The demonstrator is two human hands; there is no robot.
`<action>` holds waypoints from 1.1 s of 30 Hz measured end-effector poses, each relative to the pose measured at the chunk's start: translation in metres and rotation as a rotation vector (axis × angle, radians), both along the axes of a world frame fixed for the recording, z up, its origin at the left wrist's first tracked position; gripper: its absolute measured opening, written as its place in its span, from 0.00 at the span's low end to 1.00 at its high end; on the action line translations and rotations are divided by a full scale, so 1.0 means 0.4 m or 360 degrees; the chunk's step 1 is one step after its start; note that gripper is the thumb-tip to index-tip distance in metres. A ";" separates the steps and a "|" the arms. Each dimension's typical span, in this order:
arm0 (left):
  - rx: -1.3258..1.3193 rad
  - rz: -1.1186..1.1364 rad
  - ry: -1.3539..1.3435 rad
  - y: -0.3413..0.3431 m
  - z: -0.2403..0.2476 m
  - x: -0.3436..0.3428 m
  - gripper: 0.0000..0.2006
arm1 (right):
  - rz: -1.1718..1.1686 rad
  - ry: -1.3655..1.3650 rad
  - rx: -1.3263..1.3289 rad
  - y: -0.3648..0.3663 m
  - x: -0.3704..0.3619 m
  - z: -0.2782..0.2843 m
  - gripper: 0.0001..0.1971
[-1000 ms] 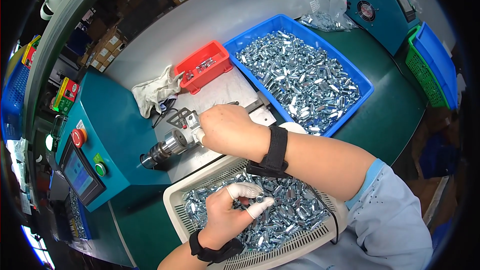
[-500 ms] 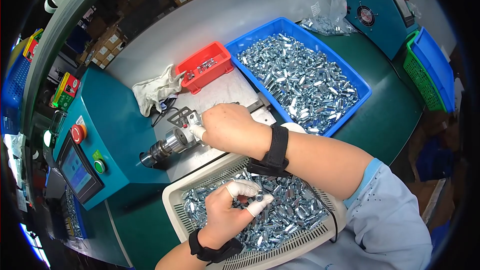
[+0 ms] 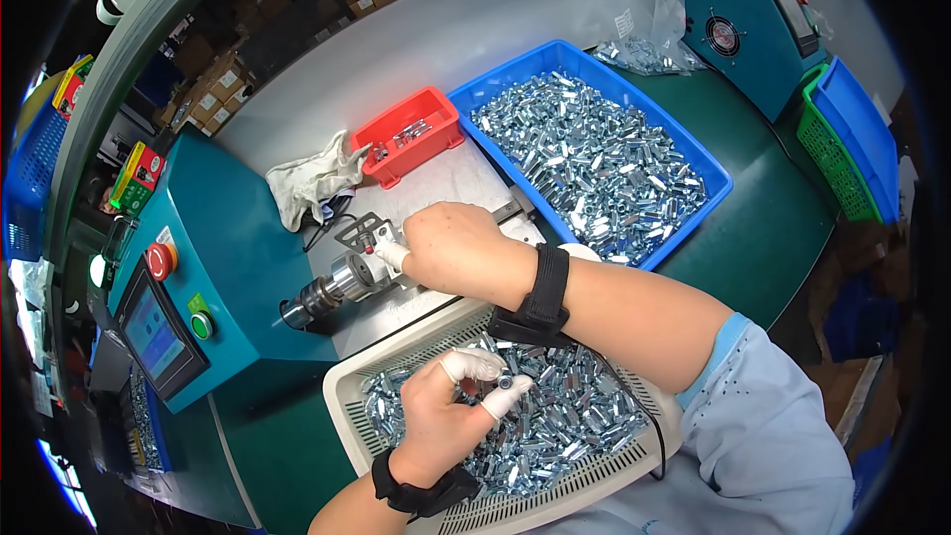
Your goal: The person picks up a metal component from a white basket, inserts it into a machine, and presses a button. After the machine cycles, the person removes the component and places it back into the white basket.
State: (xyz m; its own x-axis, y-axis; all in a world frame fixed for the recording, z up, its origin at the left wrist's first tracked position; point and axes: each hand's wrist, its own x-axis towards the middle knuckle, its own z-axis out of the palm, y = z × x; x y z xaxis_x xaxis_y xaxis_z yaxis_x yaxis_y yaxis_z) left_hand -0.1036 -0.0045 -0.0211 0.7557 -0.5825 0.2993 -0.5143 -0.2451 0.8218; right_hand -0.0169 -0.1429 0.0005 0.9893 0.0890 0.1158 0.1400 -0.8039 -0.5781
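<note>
The left hand [image 3: 436, 421] pinches one small metal part [image 3: 503, 383] over the white tray [image 3: 342, 391] at 6 o'clock. The right hand [image 3: 456, 248] grips the chuck [image 3: 342, 282] at 9 o'clock; a finger could get caught if it spins

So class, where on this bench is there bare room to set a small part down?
Bare green bench lies right of the blue tray. A pale strip runs between the red bin and the right hand. Crowded: the white basket under the left hand.
</note>
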 end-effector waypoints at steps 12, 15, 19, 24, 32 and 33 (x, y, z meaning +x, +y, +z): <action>0.0169 0.0513 -0.0425 0.023 0.036 0.070 0.11 | -0.0080 -0.0010 0.0175 -0.033 0.025 -0.027 0.13; 0.0327 0.0663 -0.0662 0.033 0.070 0.139 0.11 | -0.0118 -0.0025 0.0197 -0.042 0.035 -0.036 0.13; 0.0755 0.0658 -0.1153 0.015 0.088 0.202 0.12 | -0.0125 -0.0102 0.0244 -0.048 0.030 -0.047 0.13; 0.1107 0.0561 -0.1116 0.012 0.091 0.243 0.10 | -0.0145 0.0028 0.0209 -0.050 0.023 -0.034 0.09; 0.1151 0.0587 -0.0896 0.012 0.085 0.271 0.07 | -0.0140 -0.0081 0.0267 -0.051 0.024 -0.042 0.09; 0.1164 0.0583 -0.0881 0.008 0.083 0.275 0.07 | -0.0136 -0.0064 0.0275 -0.052 0.026 -0.045 0.09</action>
